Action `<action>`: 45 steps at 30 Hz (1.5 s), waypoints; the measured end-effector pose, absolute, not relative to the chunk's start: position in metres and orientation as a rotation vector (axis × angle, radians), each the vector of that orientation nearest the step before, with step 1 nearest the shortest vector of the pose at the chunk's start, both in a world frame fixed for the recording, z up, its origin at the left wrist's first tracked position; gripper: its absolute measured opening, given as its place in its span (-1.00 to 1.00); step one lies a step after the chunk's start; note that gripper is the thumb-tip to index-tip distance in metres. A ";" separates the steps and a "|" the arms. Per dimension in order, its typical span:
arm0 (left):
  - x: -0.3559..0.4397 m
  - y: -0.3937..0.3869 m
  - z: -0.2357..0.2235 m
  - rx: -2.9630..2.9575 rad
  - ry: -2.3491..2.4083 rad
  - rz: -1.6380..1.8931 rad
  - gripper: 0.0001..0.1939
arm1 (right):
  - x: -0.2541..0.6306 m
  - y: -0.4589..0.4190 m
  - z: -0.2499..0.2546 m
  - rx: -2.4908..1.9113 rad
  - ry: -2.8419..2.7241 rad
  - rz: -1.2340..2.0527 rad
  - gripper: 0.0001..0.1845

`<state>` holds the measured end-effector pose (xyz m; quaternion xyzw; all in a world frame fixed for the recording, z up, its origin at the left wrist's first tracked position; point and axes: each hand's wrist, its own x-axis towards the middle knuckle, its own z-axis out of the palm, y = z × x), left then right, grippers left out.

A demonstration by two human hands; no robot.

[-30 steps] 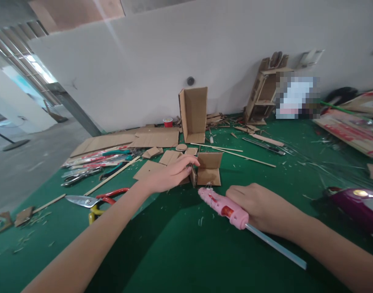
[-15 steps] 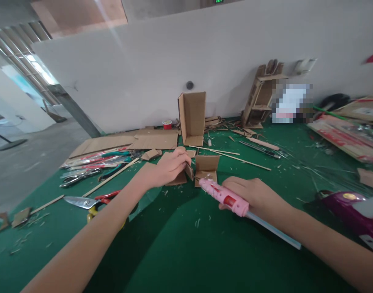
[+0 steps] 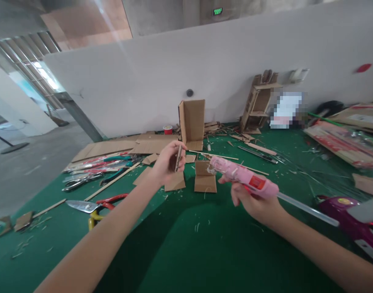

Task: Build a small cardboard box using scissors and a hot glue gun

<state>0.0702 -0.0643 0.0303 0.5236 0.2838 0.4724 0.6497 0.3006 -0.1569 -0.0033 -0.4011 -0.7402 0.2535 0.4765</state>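
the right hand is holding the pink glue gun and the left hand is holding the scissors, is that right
Not quite: the head view shows the left hand holding a piece of cardboard, not the scissors. The right hand is holding the pink glue gun.

Left arm (image 3: pixel 113 228): stretched from near left toward far middle.
Left hand (image 3: pixel 165 166): fingers bent, pinching.
Right arm (image 3: pixel 314 244): extended inward from near right.
Right hand (image 3: pixel 255 206): fingers curled, gripping.
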 end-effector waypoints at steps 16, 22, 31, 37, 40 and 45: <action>0.082 -0.074 -0.012 1.212 0.781 0.854 -0.64 | 0.284 -0.160 -0.028 -0.772 -2.210 0.310 -0.82; 0.083 -0.073 -0.014 1.184 0.807 0.869 -0.66 | 0.281 -0.159 -0.027 -0.793 -2.212 0.196 -0.76; 0.086 -0.071 -0.016 1.090 0.856 0.906 -0.68 | 0.279 -0.157 -0.026 -0.800 -2.219 0.134 -0.73; 0.084 -0.068 -0.015 1.011 0.833 0.967 -0.63 | 0.281 -0.135 -0.022 -0.820 -2.196 0.105 -0.72; 0.084 -0.065 -0.015 0.965 0.832 1.003 -0.61 | 0.281 -0.125 -0.021 -0.833 -2.175 0.169 -0.72; 0.086 -0.063 -0.017 0.920 0.845 1.028 -0.63 | 0.280 -0.124 -0.024 -0.923 -2.155 0.273 -0.69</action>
